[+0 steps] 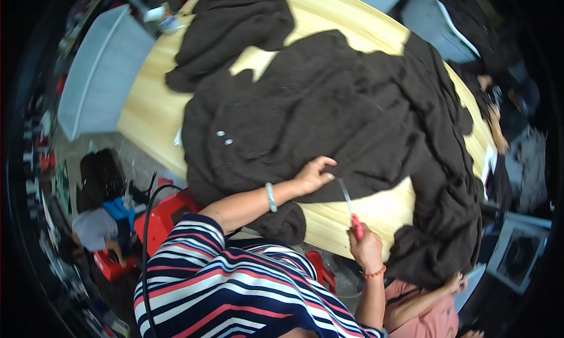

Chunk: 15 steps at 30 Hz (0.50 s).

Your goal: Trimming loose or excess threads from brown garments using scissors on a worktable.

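Observation:
A dark brown knitted garment (329,109) lies spread in folds over the pale wooden table. Near its closest edge my left hand (314,176) rests on or just above the fabric, thumb and forefinger apart. In my right hand (367,247), by the table's near edge, is a tool with a pinkish-red handle (356,225) and a thin, pale metal-like shaft. The shaft points away from me, its tip close to my left fingertips; the shape of the tip is too small to tell. Two small white pieces (224,138) sit on the left part of the garment.
Another dark brown cloth (235,32) lies at the far left of the wooden table (150,112). A grey bin (106,74) stands beyond its left edge. Red stools (164,217) are near my left side. A person in pink (420,311) sits at my right; other people work around.

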Tool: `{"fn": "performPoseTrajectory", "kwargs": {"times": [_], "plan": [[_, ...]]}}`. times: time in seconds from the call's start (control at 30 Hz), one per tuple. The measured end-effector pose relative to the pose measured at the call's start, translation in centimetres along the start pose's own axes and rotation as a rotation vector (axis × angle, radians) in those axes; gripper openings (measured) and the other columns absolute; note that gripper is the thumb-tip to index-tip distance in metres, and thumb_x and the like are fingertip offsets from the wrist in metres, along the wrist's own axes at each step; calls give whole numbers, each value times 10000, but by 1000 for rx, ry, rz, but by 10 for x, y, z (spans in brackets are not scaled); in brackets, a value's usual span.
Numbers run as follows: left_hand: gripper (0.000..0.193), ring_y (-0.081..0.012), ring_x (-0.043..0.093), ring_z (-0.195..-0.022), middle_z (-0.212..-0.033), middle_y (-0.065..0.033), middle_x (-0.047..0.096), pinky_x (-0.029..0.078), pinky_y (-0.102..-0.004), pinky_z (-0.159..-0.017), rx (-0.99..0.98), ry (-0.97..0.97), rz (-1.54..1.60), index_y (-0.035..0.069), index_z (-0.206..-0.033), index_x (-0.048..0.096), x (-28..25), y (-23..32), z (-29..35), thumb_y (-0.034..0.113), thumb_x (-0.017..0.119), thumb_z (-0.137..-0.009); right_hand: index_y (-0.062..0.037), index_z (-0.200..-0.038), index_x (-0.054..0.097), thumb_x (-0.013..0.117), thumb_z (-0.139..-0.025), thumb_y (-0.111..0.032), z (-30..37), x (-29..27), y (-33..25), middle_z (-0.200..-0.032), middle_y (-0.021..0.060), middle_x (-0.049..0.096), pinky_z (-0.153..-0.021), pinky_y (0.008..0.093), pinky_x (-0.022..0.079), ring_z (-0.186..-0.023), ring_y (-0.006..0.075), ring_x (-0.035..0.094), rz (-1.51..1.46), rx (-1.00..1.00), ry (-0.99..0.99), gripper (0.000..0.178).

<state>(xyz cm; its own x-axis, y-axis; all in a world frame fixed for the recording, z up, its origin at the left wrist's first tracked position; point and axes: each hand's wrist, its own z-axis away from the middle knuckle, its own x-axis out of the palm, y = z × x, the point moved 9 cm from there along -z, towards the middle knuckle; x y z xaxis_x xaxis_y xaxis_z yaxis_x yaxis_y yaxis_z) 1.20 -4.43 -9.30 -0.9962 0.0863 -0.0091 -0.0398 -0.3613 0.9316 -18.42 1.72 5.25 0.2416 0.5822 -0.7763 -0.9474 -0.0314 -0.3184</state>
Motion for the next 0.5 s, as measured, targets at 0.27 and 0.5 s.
{"fn": "performPoseTrajectory", "kwargs": {"times": [0.27,0.5], "plan": [[604,-275,584,-1108,-1288,-255,528,458,-347,-938,28,-227,2,-54,-1216,511,5,22,58,115,764,-694,-49,-920,607,627,-868,-251,-19,-14,-1,-761,233,640,-694,470,489,-760,421,633,-83,18,43,209],[534,-405,567,-941,-1121,-194,454,496,-437,-791,228,711,-499,39,-1273,460,-191,84,109,-20,623,-768,-40,-899,635,671,-828,-256,-50,-7,-16,-701,192,640,-624,438,501,-673,366,645,-98,-194,64,231]]}}
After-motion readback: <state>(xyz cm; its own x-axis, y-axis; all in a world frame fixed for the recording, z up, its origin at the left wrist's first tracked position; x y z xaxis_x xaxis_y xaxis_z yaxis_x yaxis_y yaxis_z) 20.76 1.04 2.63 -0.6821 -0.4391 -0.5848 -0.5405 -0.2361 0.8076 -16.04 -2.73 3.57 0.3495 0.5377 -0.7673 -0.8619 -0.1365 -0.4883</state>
